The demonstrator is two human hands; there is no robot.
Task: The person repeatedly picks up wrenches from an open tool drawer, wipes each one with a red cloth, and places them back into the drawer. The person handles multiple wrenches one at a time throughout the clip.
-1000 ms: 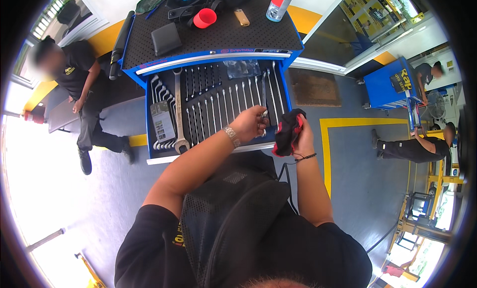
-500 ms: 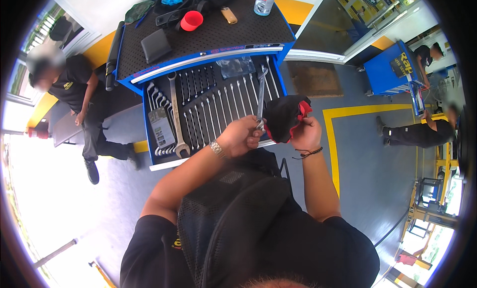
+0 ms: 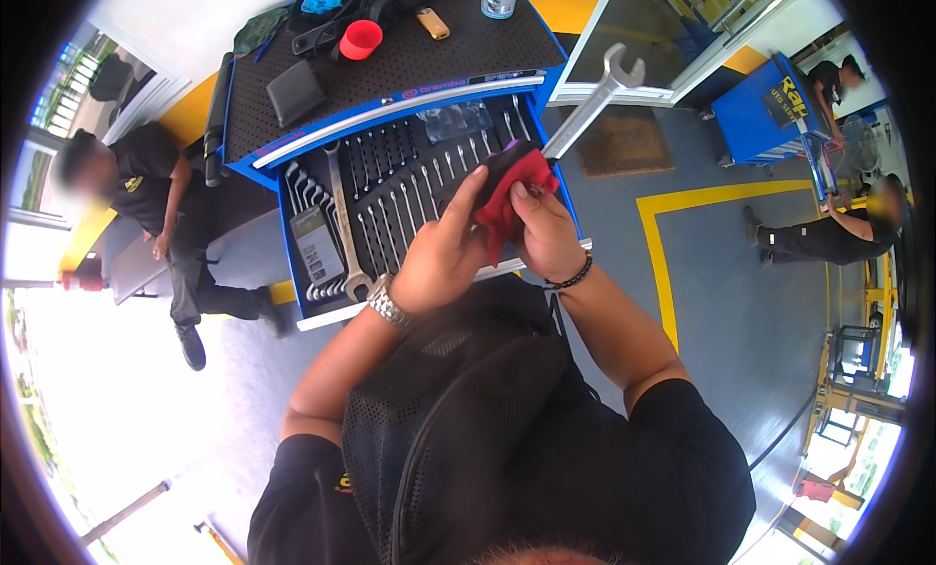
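The near edge of the open drawer (image 3: 320, 322) is overlapped by both wrists, while the wrench (image 3: 590, 111) is held with its forked head angled far right, beyond the drawer's right side. On that side, grey floor (image 3: 731, 272) is bordered by a yellow line (image 3: 656, 258), and a coarse brown mat (image 3: 624, 143) is laid farther off. The left hand (image 3: 441, 258) and right hand (image 3: 548, 235) are brought together, both closed on a soft, crumpled red-and-black cloth (image 3: 507, 196) by which the wrench's lower end is hidden. Smooth, bright steel is shown on its straight shaft. The cabinet (image 3: 468, 56) is topped with a black perforated surface.
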